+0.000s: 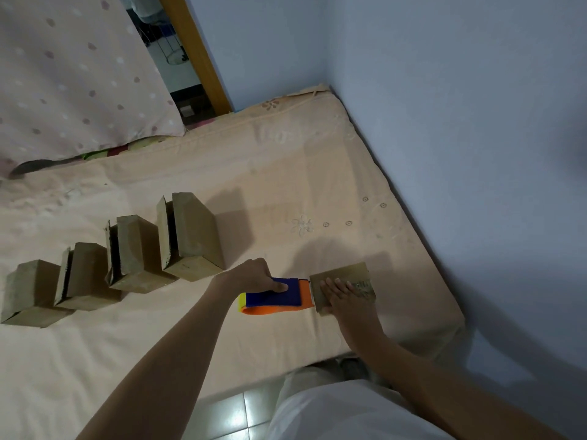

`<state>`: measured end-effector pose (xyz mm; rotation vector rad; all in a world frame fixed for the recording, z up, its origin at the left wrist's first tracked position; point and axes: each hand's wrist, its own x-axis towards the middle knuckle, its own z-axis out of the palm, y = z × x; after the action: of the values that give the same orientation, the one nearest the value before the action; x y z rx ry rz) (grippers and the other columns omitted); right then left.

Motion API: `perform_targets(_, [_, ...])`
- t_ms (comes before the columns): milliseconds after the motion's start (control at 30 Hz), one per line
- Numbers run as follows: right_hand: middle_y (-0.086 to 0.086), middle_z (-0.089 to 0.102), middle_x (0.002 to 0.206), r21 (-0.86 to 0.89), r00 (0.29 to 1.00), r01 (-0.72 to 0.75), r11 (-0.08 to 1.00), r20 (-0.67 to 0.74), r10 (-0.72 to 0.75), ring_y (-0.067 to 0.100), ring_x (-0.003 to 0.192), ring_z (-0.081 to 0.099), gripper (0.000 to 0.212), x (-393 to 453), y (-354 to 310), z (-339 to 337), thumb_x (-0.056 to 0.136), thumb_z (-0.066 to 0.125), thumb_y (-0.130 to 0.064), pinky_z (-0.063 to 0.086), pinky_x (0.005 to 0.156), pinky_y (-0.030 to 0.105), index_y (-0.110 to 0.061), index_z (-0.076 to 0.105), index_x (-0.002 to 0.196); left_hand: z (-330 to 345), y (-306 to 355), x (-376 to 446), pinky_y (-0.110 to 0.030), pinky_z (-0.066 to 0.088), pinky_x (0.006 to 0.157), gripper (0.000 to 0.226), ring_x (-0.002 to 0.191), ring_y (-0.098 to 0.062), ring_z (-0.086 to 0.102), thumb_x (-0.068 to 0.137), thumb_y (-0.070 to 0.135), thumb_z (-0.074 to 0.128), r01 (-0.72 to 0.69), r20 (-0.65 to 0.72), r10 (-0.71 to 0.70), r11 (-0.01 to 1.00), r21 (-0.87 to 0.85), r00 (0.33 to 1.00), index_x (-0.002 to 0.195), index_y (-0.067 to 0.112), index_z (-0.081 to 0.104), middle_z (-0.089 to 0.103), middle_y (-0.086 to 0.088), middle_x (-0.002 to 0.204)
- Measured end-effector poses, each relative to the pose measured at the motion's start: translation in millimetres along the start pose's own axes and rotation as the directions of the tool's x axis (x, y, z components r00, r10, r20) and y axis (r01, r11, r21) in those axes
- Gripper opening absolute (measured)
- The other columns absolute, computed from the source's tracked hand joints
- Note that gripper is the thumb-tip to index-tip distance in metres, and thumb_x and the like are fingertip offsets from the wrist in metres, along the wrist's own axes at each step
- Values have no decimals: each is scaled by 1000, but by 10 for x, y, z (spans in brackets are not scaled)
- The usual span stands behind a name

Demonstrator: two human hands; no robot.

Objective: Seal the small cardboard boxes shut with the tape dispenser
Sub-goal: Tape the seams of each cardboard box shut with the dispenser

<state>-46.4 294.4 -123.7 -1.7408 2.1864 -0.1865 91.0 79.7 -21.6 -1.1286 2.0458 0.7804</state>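
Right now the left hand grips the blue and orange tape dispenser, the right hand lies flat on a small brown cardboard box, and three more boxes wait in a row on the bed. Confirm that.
Not quite: the head view shows four waiting boxes, not three. The rest holds: the left hand grips the blue and orange tape dispenser, and the right hand lies flat on the small brown cardboard box on the bed.

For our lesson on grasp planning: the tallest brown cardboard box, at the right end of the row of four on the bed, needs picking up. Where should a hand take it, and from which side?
Judging by its pose, take the tallest brown cardboard box from above, fingers and thumb across its two broad faces near the top edge. It stands upright on the peach bedsheet, its right side is free, and a neighbouring box crowds its left, where a loose flap gapes.
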Motion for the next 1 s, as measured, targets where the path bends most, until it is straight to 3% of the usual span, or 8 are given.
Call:
perform_targets(300, [2, 73, 118, -35, 1000, -4, 999, -22, 3, 18, 107, 71, 84, -50, -45, -73, 35, 98, -10, 55, 91, 38, -8, 74, 116, 7, 132, -144, -29, 48, 75, 36, 97, -24, 65, 81, 38, 68, 127, -257, -22, 908, 398, 966, 107, 13, 63, 65, -4, 103])
perform_targets(500, [6, 72, 121, -101, 996, 71, 992, -49, -76, 22, 112, 68, 44, -78, -42, -69, 77, 65, -14, 35, 107, 35, -5, 72, 120, 316, -67, -155, -30, 47, 70, 38, 95, -25, 65, 86, 49, 62, 221, -347, -137, 951, 215, 928, 102, 15, 58, 66, -4, 102])
perform_targets(600, [6, 63, 135, -79, 999, -7, 997, 37, 10, 19, 125, 60, 65, -72, -97, -223, 83, 25, -26, 35, 113, 31, -6, 66, 129, 569, 12, -122, -31, 50, 75, 41, 98, -26, 65, 93, 50, 56, 253, -463, -206, 966, 41, 862, 109, 14, 63, 67, -6, 106])
perform_targets(667, [2, 29, 156, -74, 999, -41, 996, 29, 44, 17, 145, 34, 76, -45, -121, -279, 86, 8, -33, 12, 122, 29, -6, 40, 149, 734, 53, -83, -31, 52, 77, 39, 99, -26, 66, 94, 49, 57, 256, -454, -247, 966, -43, 856, 108, 13, 66, 67, -7, 108])
perform_targets(733, [-4, 17, 157, -107, 998, -62, 992, -26, 59, 14, 149, 26, 66, 15, -148, -365, 98, 20, -40, 5, 121, 28, -7, 33, 153, 899, 103, -64, -31, 53, 78, 38, 101, -25, 65, 91, 47, 61, 238, -415, -255, 967, -94, 873, 107, 13, 67, 68, -6, 108])
perform_targets(833, [-5, -1, 166, -72, 974, -91, 993, 200, 104, 12, 154, 1, 66, 36, -157, -409, 107, 33, -38, -8, 121, 27, -12, 2, 159, 1043, 188, -95, -32, 50, 78, 31, 100, -26, 63, 89, 40, 61, 233, -459, -281, 959, -158, 843, 103, 13, 67, 66, -6, 105])
perform_targets(900, [-5, 4, 165, -51, 988, -95, 994, 116, 101, 13, 154, 9, 68, 21, -138, -384, 105, 45, -34, -6, 120, 25, -11, 12, 159, 1088, 295, -94, -32, 47, 70, 22, 93, -30, 62, 90, 32, 59, 137, -540, -274, 950, -279, 796, 95, 11, 65, 64, -8, 97])
perform_targets(1000, [-5, 15, 157, -41, 996, -90, 995, -33, 88, 19, 149, 31, 66, -32, -115, -293, 95, 61, -11, 2, 117, 30, -11, 32, 154, 1138, 498, -72, -31, 48, 60, 21, 79, -32, 64, 91, 25, 64, -115, -412, -314, 660, -743, 855, 76, 11, 60, 66, -12, 80])
